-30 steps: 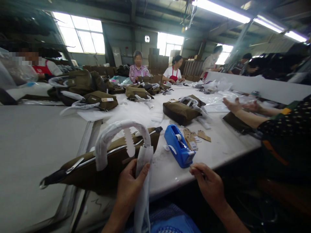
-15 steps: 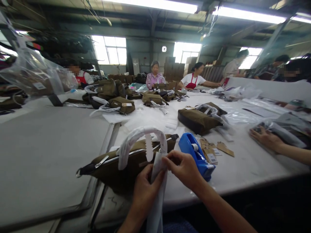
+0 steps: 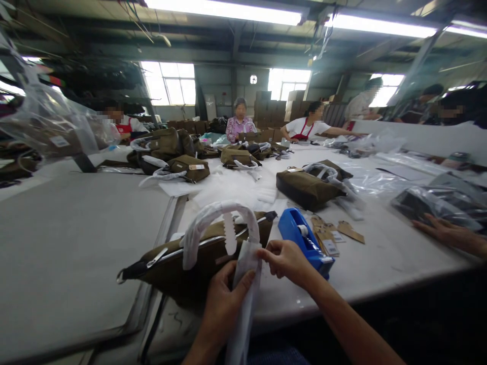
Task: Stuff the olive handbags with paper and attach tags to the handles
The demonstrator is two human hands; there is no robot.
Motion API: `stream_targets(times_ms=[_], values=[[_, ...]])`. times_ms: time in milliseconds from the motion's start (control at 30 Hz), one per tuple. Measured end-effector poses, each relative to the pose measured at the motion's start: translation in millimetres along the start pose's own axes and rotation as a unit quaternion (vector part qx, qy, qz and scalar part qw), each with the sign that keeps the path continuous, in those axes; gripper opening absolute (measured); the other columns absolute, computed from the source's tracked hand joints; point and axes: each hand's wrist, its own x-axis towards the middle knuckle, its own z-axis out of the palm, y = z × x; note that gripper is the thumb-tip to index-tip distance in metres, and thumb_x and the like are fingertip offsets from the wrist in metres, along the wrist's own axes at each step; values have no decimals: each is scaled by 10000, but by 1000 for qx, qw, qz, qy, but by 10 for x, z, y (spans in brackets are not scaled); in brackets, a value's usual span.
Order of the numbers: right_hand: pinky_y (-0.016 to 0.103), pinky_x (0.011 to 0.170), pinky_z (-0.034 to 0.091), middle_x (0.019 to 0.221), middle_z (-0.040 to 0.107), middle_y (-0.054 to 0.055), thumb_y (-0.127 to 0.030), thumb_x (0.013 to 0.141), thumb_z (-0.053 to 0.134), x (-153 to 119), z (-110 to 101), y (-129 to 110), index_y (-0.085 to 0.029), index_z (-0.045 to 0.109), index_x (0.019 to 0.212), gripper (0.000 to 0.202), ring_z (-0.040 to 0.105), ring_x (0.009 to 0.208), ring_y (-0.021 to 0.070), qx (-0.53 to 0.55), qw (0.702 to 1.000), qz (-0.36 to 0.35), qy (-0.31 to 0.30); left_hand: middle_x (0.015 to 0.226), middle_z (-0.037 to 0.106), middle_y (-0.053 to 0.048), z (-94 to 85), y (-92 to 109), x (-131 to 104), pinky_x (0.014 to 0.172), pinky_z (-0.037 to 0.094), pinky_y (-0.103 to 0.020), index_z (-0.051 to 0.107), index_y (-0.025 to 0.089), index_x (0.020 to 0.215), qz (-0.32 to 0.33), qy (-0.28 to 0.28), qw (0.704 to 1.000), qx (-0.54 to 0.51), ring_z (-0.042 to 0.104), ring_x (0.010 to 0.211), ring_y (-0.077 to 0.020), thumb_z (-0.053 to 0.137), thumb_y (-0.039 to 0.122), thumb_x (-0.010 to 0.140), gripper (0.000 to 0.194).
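Note:
An olive-green handbag (image 3: 167, 276) with a silver zip lies on the table before me. White wrapping covers its raised handle (image 3: 224, 207), and a white toothed strip (image 3: 230, 233) hangs under the arch. My left hand (image 3: 224, 299) grips a long white wrapping strip (image 3: 243, 314) that runs down over the table edge. At the top of this strip, my right hand (image 3: 287, 261) pinches its right edge between thumb and forefinger. Just right of the bag stands a blue tape dispenser (image 3: 304, 243). My left hand hides part of the bag's front.
Brown paper tags (image 3: 327, 238) lie beside the dispenser. Another olive bag (image 3: 310, 185) rests farther back, with several more (image 3: 190, 167) at the left rear. A co-worker's hand (image 3: 445, 233) touches plastic-wrapped goods (image 3: 429, 203) at right. Other people work across the table.
My right hand's fingers have shifted slightly down the strip's edge, and my left hand has shifted a little. The co-worker's hand at right has slid right and toward me.

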Motion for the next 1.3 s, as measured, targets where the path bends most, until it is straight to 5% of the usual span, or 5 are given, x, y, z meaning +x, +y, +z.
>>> stream_targets(times_ms=[333,467,833,1033,1300], values=[[327,729,589,916,778,91,-588,887,681,-263,98,100,-180,762,982,427,724,760,210,156,977,-96,109,936,770,-93,22,45,3,772,520,-315,750,141,993,-24,-14,999,-36,696,918,-295,796,558,736,493],[382,861,604,1033,774,87,-549,922,649,-293,130,-18,-207,761,1115,408,734,946,250,185,976,-110,32,933,774,-86,29,63,34,781,528,-316,750,140,1042,-21,-8,999,-30,700,934,-294,786,540,759,491],[241,585,515,970,724,48,-366,837,748,-698,470,279,-183,687,1013,261,646,767,167,141,989,-14,-43,789,701,-39,94,12,119,656,487,-263,704,142,905,8,9,1000,19,632,743,-201,749,515,810,388],[254,601,467,786,646,-5,-161,764,707,-737,790,329,-195,587,886,175,593,677,154,77,994,-62,49,816,710,-37,172,-84,103,697,484,-273,681,157,925,61,61,990,109,640,777,-208,706,487,860,337],[291,671,520,761,675,20,-490,905,690,-910,673,329,-166,631,1012,347,648,677,167,293,954,-6,-69,786,713,-25,206,-88,131,679,470,-279,694,175,949,88,105,973,183,642,732,-210,683,500,869,335]])
